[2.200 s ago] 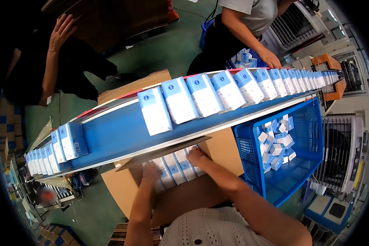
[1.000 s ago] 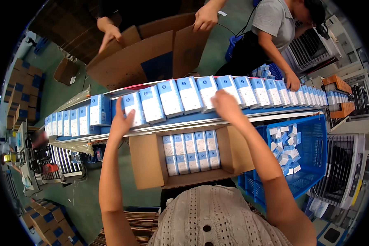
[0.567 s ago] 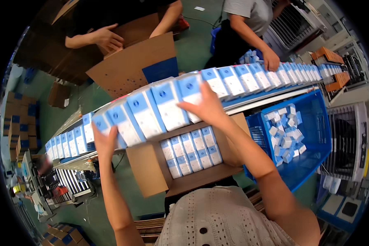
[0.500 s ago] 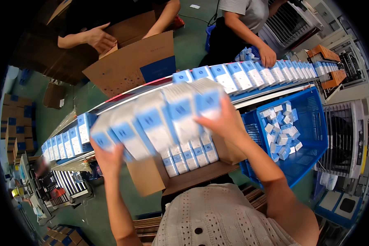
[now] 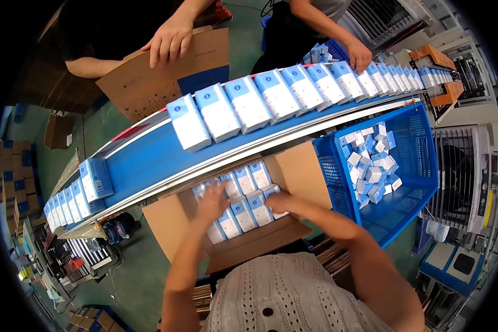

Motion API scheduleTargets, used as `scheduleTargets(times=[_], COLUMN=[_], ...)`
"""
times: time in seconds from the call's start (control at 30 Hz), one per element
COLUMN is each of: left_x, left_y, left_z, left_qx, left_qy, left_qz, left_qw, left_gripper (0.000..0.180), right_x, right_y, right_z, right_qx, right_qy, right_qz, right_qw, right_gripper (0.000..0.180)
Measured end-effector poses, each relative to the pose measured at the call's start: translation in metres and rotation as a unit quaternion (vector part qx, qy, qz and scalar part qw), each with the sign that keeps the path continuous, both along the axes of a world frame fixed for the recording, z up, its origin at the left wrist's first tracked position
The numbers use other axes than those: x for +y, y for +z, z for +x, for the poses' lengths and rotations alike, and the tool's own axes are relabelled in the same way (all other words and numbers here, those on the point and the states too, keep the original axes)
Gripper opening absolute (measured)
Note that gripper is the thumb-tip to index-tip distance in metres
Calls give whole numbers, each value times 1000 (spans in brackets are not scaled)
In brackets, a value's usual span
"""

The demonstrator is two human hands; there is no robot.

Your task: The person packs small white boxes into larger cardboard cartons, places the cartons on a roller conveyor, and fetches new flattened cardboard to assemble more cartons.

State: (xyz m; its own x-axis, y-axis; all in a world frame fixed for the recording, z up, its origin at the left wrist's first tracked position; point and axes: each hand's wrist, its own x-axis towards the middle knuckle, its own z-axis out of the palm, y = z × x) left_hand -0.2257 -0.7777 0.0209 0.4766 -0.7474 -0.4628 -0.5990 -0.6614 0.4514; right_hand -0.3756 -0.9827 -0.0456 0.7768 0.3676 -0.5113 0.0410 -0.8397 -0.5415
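Left hand (image 5: 212, 205): spreading its fingers and pointing them forward, looking slightly blurred.
Right hand (image 5: 279, 203): bending its fingers and pointing toward the person's left.
Left forearm (image 5: 187, 252): slanting forward, bare, from the person's near side.
Right forearm (image 5: 327, 222): slanting inward, bare, from the person's right.
Both hands: lying near each other, apart.

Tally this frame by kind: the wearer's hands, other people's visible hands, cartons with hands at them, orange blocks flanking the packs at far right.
Wearer's left hand and right hand: 2
Other people's hands: 2
Cartons: 2
Orange blocks: 2
Total: 8
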Motion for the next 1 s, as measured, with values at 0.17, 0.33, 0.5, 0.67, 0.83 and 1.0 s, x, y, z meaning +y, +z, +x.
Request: scheduleTargets(times=[0.17,0.33,0.5,0.67,0.83,1.0], left_x=[-12,-20,-14,-5,-6,37], left_y=[-8,126,145,139,199,201], left_z=[-27,18,165,172,83,-37], left_qx=[120,148,-244,-134,-210,-136], left_qy=[-97,242,358,356,372,446], left_qz=[191,-288,-185,-183,-290,-343], left_qw=[969,915,882,907,857,815], left_gripper=[50,23,57,74,65,69], right_x=[-6,-126,-143,-88,-74,-30], right_y=[33,195,188,182,232,256], right_z=[-2,77,172,193,122,19], right_qx=[107,-460,-228,-242,-352,-355], right_qy=[-53,-342,-415,-454,-519,-497], right_qz=[148,-1,17,142,167,247], right_qw=[982,819,881,846,761,752], right_gripper=[30,20,58,75,59,59])
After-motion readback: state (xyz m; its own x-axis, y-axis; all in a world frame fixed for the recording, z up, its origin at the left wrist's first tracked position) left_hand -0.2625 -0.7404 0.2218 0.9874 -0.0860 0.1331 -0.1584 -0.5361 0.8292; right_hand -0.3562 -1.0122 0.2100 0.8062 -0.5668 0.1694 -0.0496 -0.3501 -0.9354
